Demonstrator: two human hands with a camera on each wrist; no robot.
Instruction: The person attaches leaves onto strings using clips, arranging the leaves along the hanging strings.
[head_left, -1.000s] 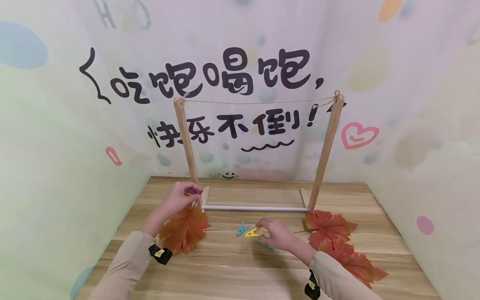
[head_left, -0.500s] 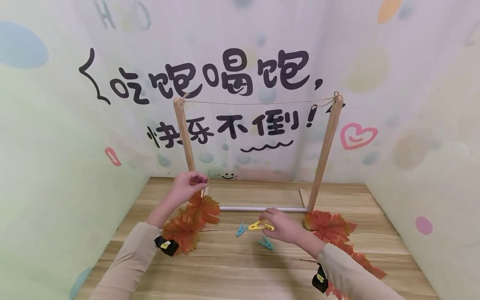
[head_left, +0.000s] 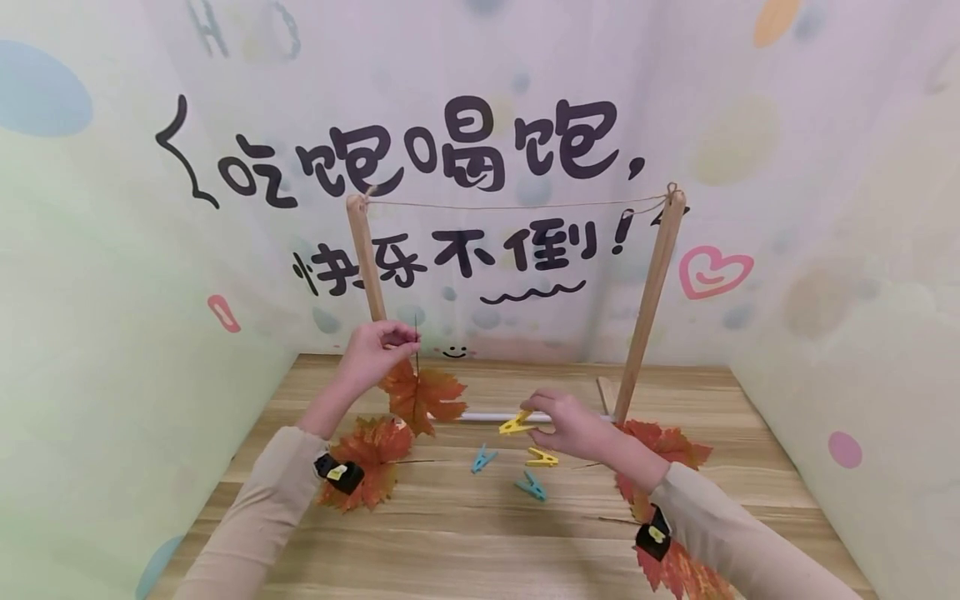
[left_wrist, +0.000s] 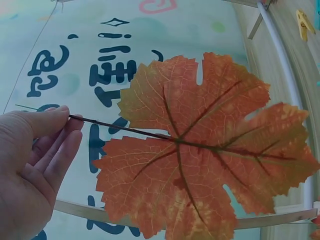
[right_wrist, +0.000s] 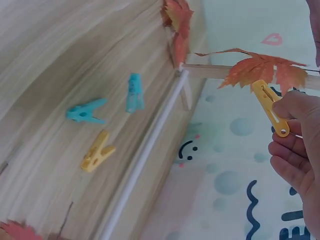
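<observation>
Evidently, a peg-and-leaf pick-up is the step in hand: the person's left hand, left of centre in the frame, pinches the stem of a red-orange leaf between thumb and finger, while the right hand, right of centre, pinches a yellow peg. Both appear clear of the desk, before the wooden stand, whose string crosses the upper middle. The next move would seem to call for bringing the stem up level with the string, then squeezing the peg open. The leaf's long axis runs nearly upright, stem tip toward the top of the frame, blade hanging below the hand. The peg sits aslant, one end toward the lower left, the other rising right into the fingers; which end bites is hard to tell. Two blue pegs, a second yellow peg and more leaves lie in the lower half
</observation>
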